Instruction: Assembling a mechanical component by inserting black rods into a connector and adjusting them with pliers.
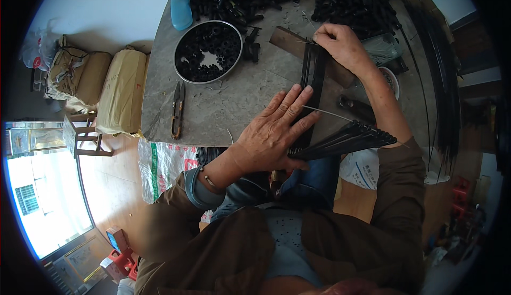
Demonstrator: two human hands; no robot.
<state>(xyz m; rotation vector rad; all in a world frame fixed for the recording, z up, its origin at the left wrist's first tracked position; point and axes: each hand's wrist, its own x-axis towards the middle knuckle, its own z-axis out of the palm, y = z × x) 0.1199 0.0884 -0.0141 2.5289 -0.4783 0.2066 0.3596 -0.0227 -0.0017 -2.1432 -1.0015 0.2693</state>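
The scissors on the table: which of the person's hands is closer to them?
Left. The left hand is to the right of the scissors, with its fingers spread; the right hand is farther away, higher up and further right in the picture.

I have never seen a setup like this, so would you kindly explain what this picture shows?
There is no machine here: you see a person's bare hands from a camera worn on the head, looking down. The lens bends straight edges. The left hand lies spread over slim black rods; the right hand has its fingertips together near their far end, though what they pinch is too small to tell. On the grey table are a metal bowl of small black parts, snips and black heaps.
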